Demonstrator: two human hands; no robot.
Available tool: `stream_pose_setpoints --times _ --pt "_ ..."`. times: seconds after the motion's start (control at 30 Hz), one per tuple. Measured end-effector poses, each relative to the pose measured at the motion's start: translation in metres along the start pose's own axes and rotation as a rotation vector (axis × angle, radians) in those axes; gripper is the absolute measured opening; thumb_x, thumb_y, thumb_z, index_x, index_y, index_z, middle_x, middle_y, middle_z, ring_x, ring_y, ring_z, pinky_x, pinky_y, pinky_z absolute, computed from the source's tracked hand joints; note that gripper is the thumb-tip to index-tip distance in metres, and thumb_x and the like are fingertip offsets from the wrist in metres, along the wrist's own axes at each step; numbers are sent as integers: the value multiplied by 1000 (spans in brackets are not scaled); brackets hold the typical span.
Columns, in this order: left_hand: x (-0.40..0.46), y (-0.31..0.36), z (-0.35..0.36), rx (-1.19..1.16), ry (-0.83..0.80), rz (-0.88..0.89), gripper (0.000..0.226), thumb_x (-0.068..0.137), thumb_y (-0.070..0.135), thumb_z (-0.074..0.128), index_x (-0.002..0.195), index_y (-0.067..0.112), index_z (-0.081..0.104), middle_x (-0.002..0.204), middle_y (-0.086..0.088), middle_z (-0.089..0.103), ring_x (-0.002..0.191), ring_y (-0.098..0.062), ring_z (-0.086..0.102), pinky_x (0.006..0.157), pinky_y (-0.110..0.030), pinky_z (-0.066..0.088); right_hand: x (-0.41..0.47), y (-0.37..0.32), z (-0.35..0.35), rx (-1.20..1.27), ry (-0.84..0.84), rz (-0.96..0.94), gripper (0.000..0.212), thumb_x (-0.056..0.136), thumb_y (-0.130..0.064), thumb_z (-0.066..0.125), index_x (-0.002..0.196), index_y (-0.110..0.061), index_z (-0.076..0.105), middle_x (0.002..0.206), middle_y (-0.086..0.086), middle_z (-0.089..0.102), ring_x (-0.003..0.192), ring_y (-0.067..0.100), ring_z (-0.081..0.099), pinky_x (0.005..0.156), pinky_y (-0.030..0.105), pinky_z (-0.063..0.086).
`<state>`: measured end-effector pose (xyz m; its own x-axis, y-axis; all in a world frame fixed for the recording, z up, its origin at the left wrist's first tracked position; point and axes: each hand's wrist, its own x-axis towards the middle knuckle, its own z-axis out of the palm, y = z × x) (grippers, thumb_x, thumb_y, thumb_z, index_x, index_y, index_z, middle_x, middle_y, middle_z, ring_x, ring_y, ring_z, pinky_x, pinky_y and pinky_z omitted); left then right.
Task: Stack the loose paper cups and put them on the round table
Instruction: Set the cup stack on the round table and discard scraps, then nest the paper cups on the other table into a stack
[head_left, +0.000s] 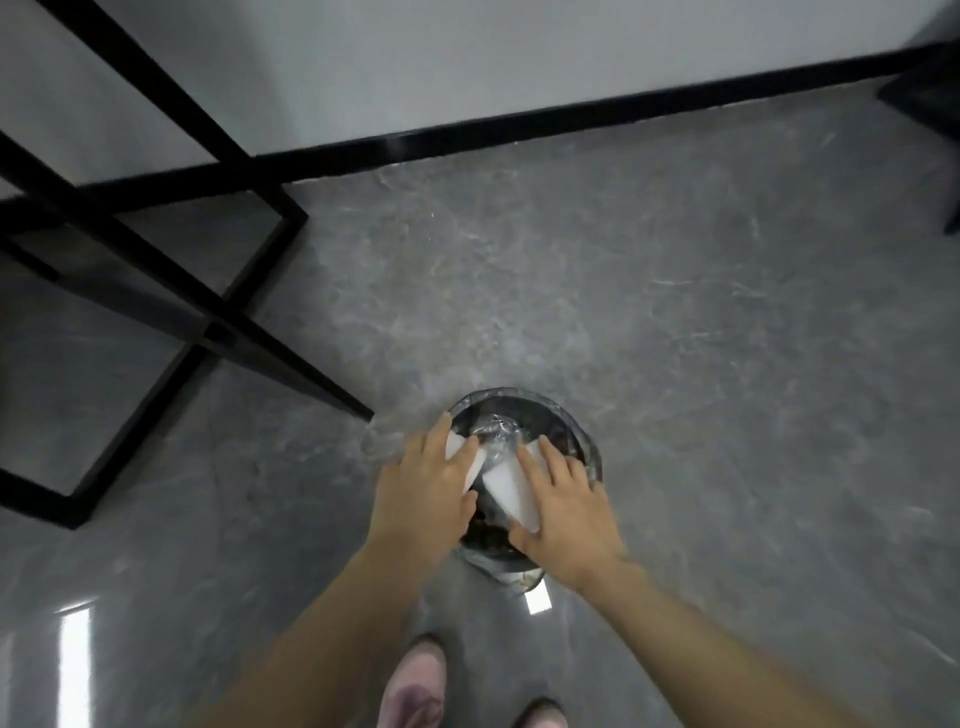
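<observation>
- Holding one white paper cup (460, 457) in the left hand (423, 488) and another white paper cup (511, 491) in the right hand (569, 512), the person stands over a round black bin lined with a clear plastic bag (584, 441) on the grey marble-patterned floor (675, 312).
- Both sets of fingers wrap around the cup walls, thumbs underneath.
- The cups tilt mouth-down over the bin, probably to shake out leftovers before nesting.
- They sit close together but not yet nested, so stacking remains undone.
- A black metal frame (156, 270) stands far left; the round table itself is not in view.
- Pink shoes (415, 686) show near the bottom edge.
</observation>
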<state>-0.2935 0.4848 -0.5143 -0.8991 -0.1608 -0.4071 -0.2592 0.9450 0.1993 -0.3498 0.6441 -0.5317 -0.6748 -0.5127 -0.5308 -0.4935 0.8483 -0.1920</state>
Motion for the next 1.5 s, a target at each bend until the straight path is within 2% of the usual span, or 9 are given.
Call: stream_pose_setpoints --times 0.13,0.3,0.43,0.57,0.7,0.87,1.03,1.23,1.5 --pt "35 -2 50 40 -29 50 62 95 39 50 150 29 23 159 -4 5 142 -23 19 105 -38 36 29 23 39 9 -2 9 87 86 -51 52 152 -25 1 160 3 -2 143 26 13 114 44 25" --pt "56 10 81 41 -82 105 67 94 41 51 152 29 18 159 -5 7 140 -24 20 99 -39 42 34 49 49 41 0 39 87 86 -53 55 153 -26 6 161 2 2 145 24 11 112 42 23" --pt "59 20 83 44 -146 114 72 93 47 50 153 30 14 158 -5 9 140 -25 21 97 -40 43 20 62 32 31 -5 47 83 86 -51 55 152 -27 11 159 1 10 143 22 14 112 40 23" --pt "52 30 55 77 -186 123 66 94 48 48 151 31 20 154 -5 21 136 -25 30 95 -40 43 0 68 0 -28 -25 36 71 89 -45 51 150 -25 21 153 2 25 139 23 22 108 41 28" --pt "36 50 -8 112 -220 133 53 94 42 49 143 25 37 148 -7 30 132 -26 36 92 -39 44 -26 70 -59 -59 -173 54 56 92 -46 48 143 -30 35 146 2 39 138 23 25 107 40 25" --pt "7 102 -124 214 -359 242 40 96 39 44 131 20 50 132 -8 46 120 -28 48 84 -37 39 -89 65 -162 -57 -285 66 56 95 -52 41 146 -31 31 147 6 41 136 25 35 107 41 24" --pt "-45 169 -270 291 -274 397 47 96 47 45 138 25 45 135 -5 47 126 -26 47 96 -35 40 -186 59 -272 -41 -178 91 53 98 -47 39 148 -34 27 151 1 36 137 23 36 107 38 28" --pt "-130 232 -438 321 -100 563 51 97 50 42 143 29 40 143 -2 44 131 -23 44 100 -38 41 -333 49 -402 -55 2 232 51 99 -48 38 147 -36 28 150 0 36 135 22 37 106 37 30" --pt "-222 331 -534 281 -9 825 57 96 50 45 149 33 30 151 2 38 138 -16 35 109 -41 35 -526 40 -472 13 233 553 51 95 -56 41 143 -39 35 149 -5 41 135 19 38 105 36 29"
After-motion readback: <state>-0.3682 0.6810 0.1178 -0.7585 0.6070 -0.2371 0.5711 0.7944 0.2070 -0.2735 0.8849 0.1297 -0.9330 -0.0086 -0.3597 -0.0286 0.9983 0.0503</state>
